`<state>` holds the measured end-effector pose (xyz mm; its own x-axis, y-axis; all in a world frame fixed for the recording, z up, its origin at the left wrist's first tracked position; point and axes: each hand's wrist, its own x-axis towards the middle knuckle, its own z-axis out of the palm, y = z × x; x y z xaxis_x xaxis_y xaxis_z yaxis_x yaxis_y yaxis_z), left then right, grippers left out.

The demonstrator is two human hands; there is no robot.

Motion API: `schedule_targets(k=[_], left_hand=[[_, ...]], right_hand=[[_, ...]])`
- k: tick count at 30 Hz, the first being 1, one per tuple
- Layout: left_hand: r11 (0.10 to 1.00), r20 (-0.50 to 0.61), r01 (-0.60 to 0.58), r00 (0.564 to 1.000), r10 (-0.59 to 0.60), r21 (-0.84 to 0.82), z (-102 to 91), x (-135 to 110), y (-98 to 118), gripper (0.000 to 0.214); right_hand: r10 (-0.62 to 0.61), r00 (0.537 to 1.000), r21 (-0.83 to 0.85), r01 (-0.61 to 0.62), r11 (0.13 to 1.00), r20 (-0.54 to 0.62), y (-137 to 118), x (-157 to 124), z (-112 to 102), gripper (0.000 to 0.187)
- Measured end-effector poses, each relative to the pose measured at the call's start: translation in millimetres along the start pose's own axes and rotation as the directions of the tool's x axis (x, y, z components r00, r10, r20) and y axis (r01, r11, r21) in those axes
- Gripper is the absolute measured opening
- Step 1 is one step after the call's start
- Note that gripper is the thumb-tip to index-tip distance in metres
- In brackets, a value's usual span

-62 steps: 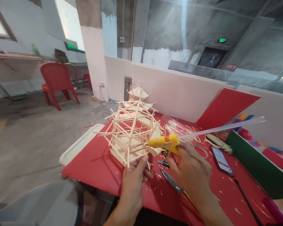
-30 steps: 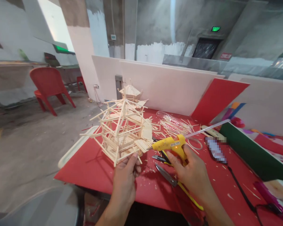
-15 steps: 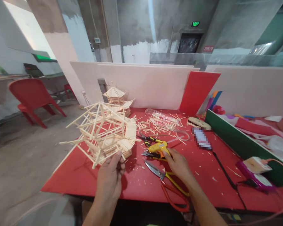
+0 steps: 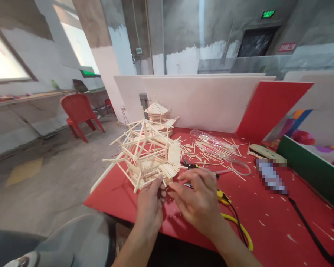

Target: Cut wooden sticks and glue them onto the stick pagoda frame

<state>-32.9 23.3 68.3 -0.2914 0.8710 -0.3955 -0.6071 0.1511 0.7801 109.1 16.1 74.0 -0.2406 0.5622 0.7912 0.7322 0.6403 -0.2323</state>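
In the head view, the left hand (image 4: 150, 204) pinches the near edge of the stick frame (image 4: 149, 167), at the red table's (image 4: 114, 205) left end. Fingers parted, the right hand (image 4: 200, 204) hovers just beside it (mostly hiding the glue gun (image 4: 224, 197)).

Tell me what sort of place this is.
Likely a makeshift craft workshop in an unfinished room: the grey wall has a ragged white coat only partway up, and the red table bears a stick-built model and loose sticks.
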Motion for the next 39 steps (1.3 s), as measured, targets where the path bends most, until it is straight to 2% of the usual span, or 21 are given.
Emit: schedule_targets(k=[3,8,18,21,24,33,39], left_hand=[[1.000,-0.012,0.000,1.000,-0.001,-0.026,1.3,-0.4,-0.9,0.029],[1.000,-0.007,0.009,1.000,-0.009,-0.026,0.6,1.6,-3.0,0.030],[0.999,-0.025,0.042,0.999,-0.042,-0.014,3.3,0.3,-1.1,0.028],[0.999,-0.042,-0.003,0.999,0.001,-0.035,2.7,4.2,-2.4,0.031],[0.996,-0.076,-0.062,0.995,0.058,-0.059,3.6,7.8,-3.1,0.027],[0.992,-0.045,-0.079,0.996,0.075,-0.093,6.4,15.8,-6.0,0.022],[0.991,-0.046,-0.112,0.993,0.108,-0.080,7.5,15.5,-3.8,0.026]], right_hand=[[-0.073,0.996,-0.026,0.072,0.997,-0.040,-9.8,4.3,19.1,0.021],[-0.073,0.992,-0.070,0.066,0.995,-0.102,-2.7,-4.0,35.8,0.018],[-0.050,0.979,-0.109,0.028,0.994,-0.199,-9.9,-7.1,42.6,0.019],[-0.045,0.974,-0.120,0.019,0.993,-0.222,-12.3,-1.0,41.4,0.012],[-0.043,0.974,-0.124,0.016,0.992,-0.224,-13.5,3.1,41.9,0.012],[-0.046,0.976,-0.132,0.017,0.991,-0.215,-12.4,4.3,45.1,0.013],[-0.021,0.981,-0.108,0.000,0.994,-0.194,-11.3,3.1,46.1,0.014]])
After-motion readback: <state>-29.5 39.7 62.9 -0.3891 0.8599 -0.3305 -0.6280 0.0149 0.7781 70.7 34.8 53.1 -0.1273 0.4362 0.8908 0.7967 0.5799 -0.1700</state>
